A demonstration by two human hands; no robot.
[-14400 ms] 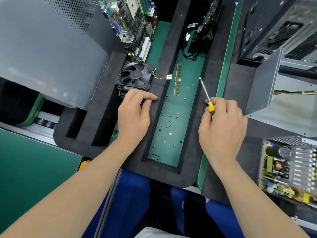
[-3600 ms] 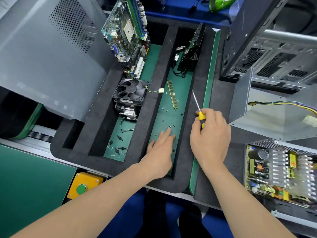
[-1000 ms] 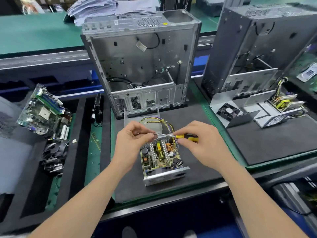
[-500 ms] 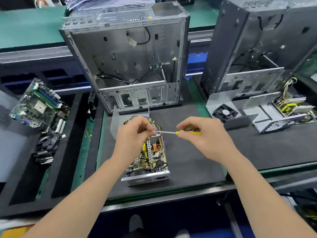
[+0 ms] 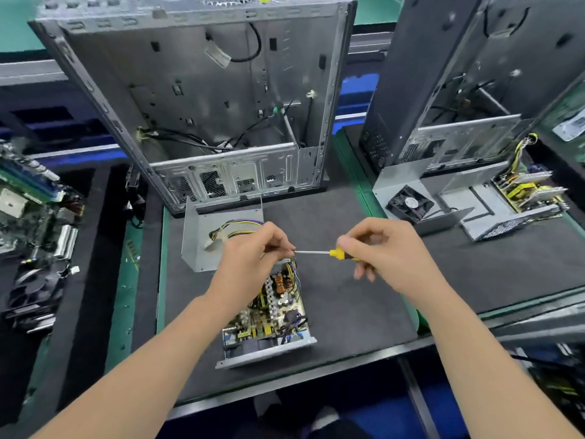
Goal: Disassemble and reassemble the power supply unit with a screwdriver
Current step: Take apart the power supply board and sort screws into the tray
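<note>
**Both hands on the screwdriver above the opened power supply**

The right hand (image 5: 386,258) grips the yellow handle of the screwdriver (image 5: 313,252) with its fingers curled round it. The shaft is held roughly level and points to the person's left. The left hand (image 5: 250,258) pinches the tip of the shaft between thumb and curled fingers. Whether a screw sits at the tip cannot be told. Both hands are raised above the bench and touch only the tool.

The power supply (image 5: 275,315) lies on the black mat (image 5: 348,312), directly below the left hand and near the mat's front edge. It is uncovered, so its circuit board, copper coil and capacitors are exposed, and the left wrist hides its far left corner. The cover (image 5: 202,245), a bent grey metal shell, stands just behind the supply. A bundle of yellow, black and purple cables (image 5: 235,226) lies inside it.

Behind the cover stands a case (image 5: 221,106) with its side open and loose black wires inside. A second case (image 5: 443,74) stands to the right. In front of it lie a shell with a fan (image 5: 410,204) and another exposed board (image 5: 522,191). At far left, a motherboard (image 5: 25,204) leans in a black foam tray, and a cooler (image 5: 34,289) lies nearer the person.
</note>
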